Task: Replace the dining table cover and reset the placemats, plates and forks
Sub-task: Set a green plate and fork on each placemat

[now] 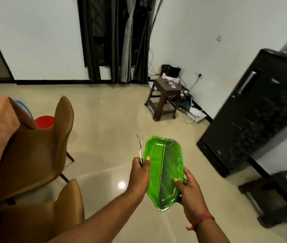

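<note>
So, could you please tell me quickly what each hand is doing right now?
Left hand: grips the fork and the green leaf-shaped plate at its left edge.
Right hand: holds the plate's right edge, thumb on top.

floor (114, 120) | two chairs (39, 142); stool (163, 99); fridge (254, 113); red bucket (44, 121)

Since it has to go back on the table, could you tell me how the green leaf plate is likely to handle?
The plate probably stays stiff: it keeps its shape held only at the edges by the left hand and right hand. Its glossy surface suggests it may be slippery. It looks thin, so likely light.
</note>
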